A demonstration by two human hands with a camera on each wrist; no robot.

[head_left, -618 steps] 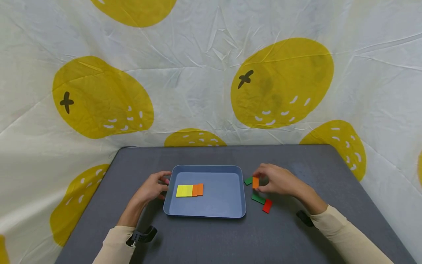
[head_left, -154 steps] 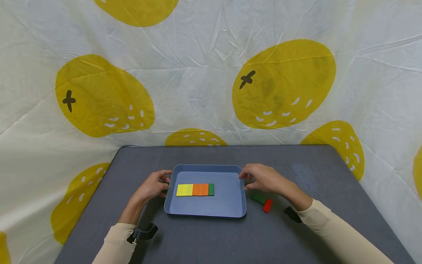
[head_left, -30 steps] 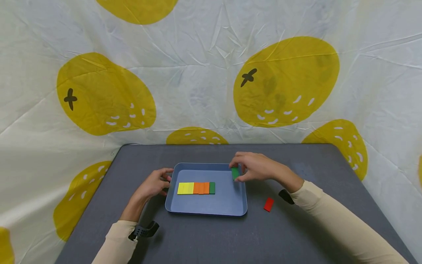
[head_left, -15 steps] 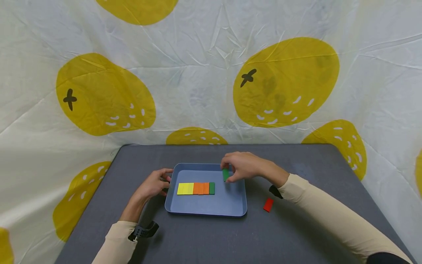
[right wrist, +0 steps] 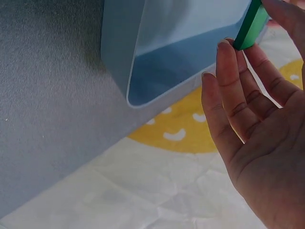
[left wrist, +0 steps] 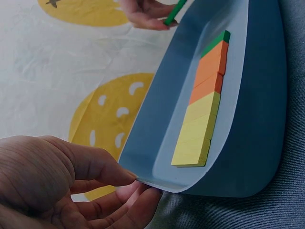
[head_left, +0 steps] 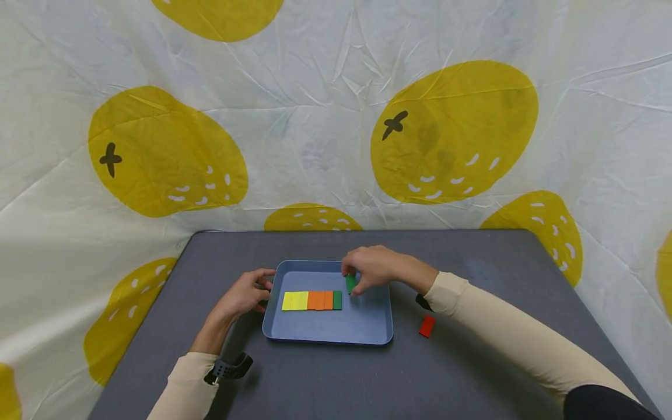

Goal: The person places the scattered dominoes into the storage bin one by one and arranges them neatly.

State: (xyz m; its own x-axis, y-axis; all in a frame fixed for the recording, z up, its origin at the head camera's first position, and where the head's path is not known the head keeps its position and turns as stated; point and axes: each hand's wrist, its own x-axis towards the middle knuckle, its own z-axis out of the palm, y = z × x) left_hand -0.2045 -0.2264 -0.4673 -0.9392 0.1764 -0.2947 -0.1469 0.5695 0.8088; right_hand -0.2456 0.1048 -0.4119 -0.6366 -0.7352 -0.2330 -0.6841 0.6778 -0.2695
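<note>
A shallow blue-grey tray (head_left: 325, 329) lies on the table, its left rim pinched between the thumb and fingers of my left hand (head_left: 243, 296). Inside it, a row of thin rectangular blocks runs left to right: yellow blocks (head_left: 295, 300), orange blocks (head_left: 320, 300), then one green block (head_left: 338, 300) at the right end. Over the tray, just right of that row, my right hand (head_left: 374, 268) holds a second green block (head_left: 350, 284) between thumb and fingertips. In the right wrist view the held green block (right wrist: 250, 26) is clear of the tray floor.
One red block (head_left: 427, 326) lies on the dark grey table (head_left: 336, 385), right of the tray and beneath the right forearm. Behind the table's far edge hangs a white cloth (head_left: 310, 146) printed with yellow fruit.
Over the last second my right hand has carried the green block leftward from the tray's right rim toward the row. Earlier, that block lay on the table beside the red one. My left hand stays put.
</note>
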